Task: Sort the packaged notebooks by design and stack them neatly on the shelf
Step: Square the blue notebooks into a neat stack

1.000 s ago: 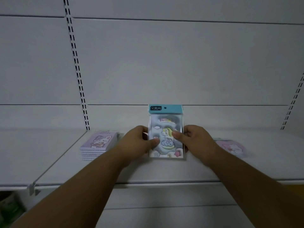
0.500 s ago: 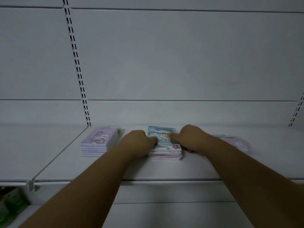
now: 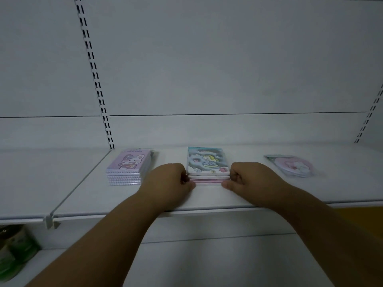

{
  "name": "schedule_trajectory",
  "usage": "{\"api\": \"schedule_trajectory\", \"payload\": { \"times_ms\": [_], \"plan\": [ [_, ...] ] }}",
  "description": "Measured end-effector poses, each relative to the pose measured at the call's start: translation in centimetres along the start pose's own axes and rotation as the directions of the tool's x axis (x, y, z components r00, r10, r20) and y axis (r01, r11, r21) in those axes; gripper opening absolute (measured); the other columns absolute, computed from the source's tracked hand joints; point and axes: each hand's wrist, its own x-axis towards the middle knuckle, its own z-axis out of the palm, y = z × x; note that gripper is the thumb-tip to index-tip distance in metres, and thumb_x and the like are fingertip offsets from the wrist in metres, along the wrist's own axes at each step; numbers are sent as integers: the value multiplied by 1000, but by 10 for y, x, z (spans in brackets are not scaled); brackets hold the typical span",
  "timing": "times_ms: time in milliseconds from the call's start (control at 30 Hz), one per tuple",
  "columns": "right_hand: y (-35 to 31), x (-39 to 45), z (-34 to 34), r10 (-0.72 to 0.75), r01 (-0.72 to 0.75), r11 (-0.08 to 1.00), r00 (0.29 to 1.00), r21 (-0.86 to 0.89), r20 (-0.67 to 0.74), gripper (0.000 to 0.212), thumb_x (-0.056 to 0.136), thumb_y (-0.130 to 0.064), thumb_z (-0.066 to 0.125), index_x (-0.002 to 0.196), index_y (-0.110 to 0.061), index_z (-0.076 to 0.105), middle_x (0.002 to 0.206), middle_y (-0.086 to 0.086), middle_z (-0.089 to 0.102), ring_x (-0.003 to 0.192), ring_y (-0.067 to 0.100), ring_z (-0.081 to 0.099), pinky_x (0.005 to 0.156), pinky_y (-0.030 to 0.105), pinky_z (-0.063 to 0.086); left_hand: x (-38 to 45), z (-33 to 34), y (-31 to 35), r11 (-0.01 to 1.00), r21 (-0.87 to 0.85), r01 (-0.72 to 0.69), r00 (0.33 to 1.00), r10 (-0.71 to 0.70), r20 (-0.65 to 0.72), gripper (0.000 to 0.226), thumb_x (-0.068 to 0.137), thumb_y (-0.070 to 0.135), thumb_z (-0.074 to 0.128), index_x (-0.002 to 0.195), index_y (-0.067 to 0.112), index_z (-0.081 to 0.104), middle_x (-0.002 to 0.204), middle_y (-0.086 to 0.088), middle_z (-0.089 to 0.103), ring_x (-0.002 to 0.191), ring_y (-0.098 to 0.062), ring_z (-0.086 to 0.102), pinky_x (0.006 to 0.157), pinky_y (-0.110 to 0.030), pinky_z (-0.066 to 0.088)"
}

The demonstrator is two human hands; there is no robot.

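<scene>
A stack of packaged notebooks [image 3: 207, 162] with a blue unicorn-and-cloud cover on top lies flat in the middle of the white shelf [image 3: 207, 198]. My left hand [image 3: 169, 179] presses its curled fingers against the stack's left front corner. At the right front corner my right hand [image 3: 247, 177] does the same, so the stack is squeezed between both hands. To the left stands a taller stack of lilac bunny notebooks [image 3: 129, 167]. A round pink packaged notebook [image 3: 293, 166] lies alone to the right.
A perforated upright [image 3: 94, 73] runs up the white back panel, with another at the far right [image 3: 371, 112]. A wire divider [image 3: 76, 185] ends in a clip at the shelf's front edge. Green packages [image 3: 14, 249] sit on the lower shelf at the left.
The unicorn notebook, held upright in both hands a second ago, now lies flat on top of the middle stack. Both hands have slid down to the stack's front corners.
</scene>
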Motion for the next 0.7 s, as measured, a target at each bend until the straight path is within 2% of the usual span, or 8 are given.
{"api": "schedule_trajectory", "payload": {
  "times_ms": [167, 333, 467, 600, 700],
  "plan": [
    [4, -3, 3, 39, -31, 994, 997, 104, -73, 33, 83, -45, 65, 63, -26, 46, 61, -8, 48, 59, 2, 43, 54, 23, 31, -2, 5, -4, 1000, -19, -6, 999, 5, -45, 24, 84, 50, 62, 80, 26, 61, 76, 7, 62, 74, -14, 57, 68, -30, 49],
    [5, -1, 6, 18, -14, 998, 998, 66, -67, 24, 87, -40, 62, 74, -22, 54, 63, -10, 48, 61, 5, 43, 54, 22, 30, -1, 8, -3, 1000, -6, -30, 997, 29, -67, 23, 87, 46, 61, 81, 24, 62, 78, 3, 63, 76, -17, 57, 67, -30, 46],
    [5, 0, 7, 2, 2, 999, 997, 52, -77, 24, 88, -40, 61, 74, -22, 53, 63, -11, 48, 60, 3, 42, 53, 21, 28, -1, 9, -1, 1000, 8, -23, 996, 23, -83, 23, 88, 43, 59, 82, 21, 62, 79, 2, 63, 76, -18, 57, 65, -30, 43],
    [5, 0, 10, 39, -32, 998, 991, 56, -129, 28, 85, -43, 63, 69, -21, 55, 67, -5, 59, 66, 13, 51, 60, 29, 39, -2, 10, 1, 1000, 28, -12, 994, 15, -104, 22, 89, 42, 57, 83, 21, 63, 77, 1, 63, 73, -17, 56, 62, -28, 40],
    [8, -1, 13, 76, -63, 995, 981, 77, -177, 30, 83, -46, 65, 66, -22, 57, 63, -6, 57, 63, 8, 50, 63, 30, 44, -2, 10, 1, 999, 44, -5, 994, 9, -107, 22, 88, 44, 56, 84, 23, 63, 77, 2, 64, 72, -16, 58, 63, -29, 47]
  ]
}}
